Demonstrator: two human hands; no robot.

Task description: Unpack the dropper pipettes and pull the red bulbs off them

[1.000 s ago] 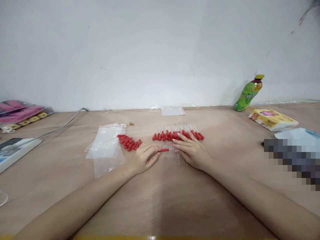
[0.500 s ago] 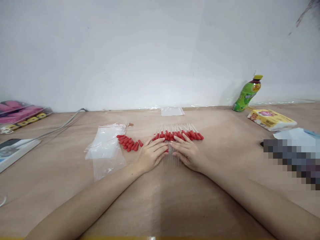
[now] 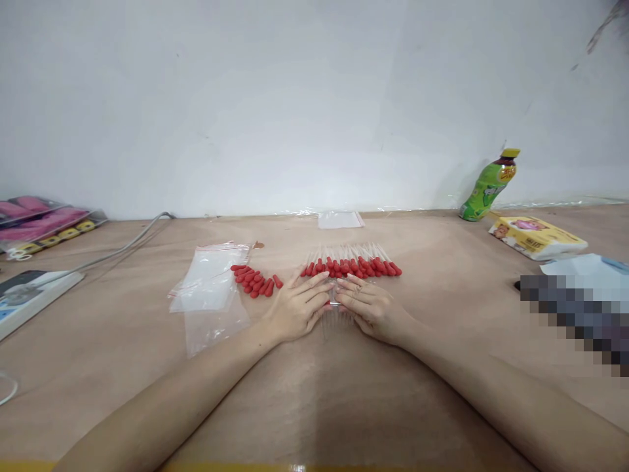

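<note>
My left hand (image 3: 297,307) and my right hand (image 3: 369,306) lie side by side at the table's middle, fingers stretched towards each other and pressed on a bunch of clear thin tubes (image 3: 335,314). Their fingertips nearly meet over the tubes. Just beyond the hands lies a row of clear droppers with red rubber bulbs (image 3: 351,265). A small heap of loose red bulbs (image 3: 255,282) sits to the left of my left hand. Clear zip bags (image 3: 209,292) lie further left.
A green bottle (image 3: 489,183) leans on the wall at the back right, with a yellow pack (image 3: 536,238) before it. Another small clear bag (image 3: 340,218) lies by the wall. Pink items in a packet (image 3: 42,226), a cable (image 3: 118,249) and a flat device (image 3: 29,298) are at the left.
My left hand, which pinched one red-bulbed piece, has laid its fingers flat over the tubes. My right hand has drawn back from the dropper row towards the left hand.
</note>
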